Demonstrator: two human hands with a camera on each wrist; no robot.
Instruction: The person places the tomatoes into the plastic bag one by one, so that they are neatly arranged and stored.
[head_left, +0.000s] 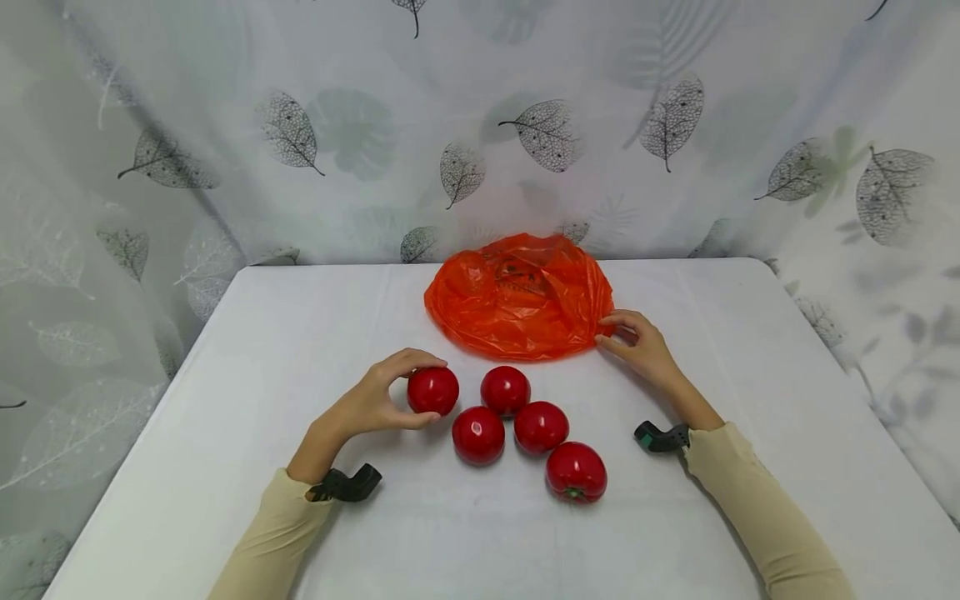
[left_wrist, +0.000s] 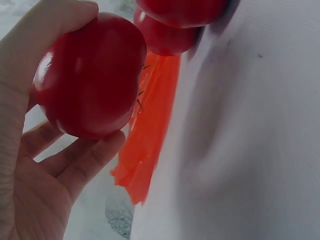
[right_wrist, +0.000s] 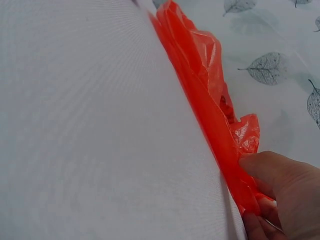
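Between its thumb and fingers my left hand grips a shiny red tomato; in the left wrist view this tomato fills the grasp, its green stem tips facing the table. At the far middle of the table lies a crumpled orange plastic bag. My right hand pinches the bag's right edge, and the right wrist view has the thumb on the film of the bag. Right of the held tomato sit several more: a rear tomato, a left one, a middle one and a near one.
A white cloth covers the table. Behind it hangs a leaf-printed curtain, close to the bag's far side. Black wrist mounts stick out from the left sleeve and the right sleeve.
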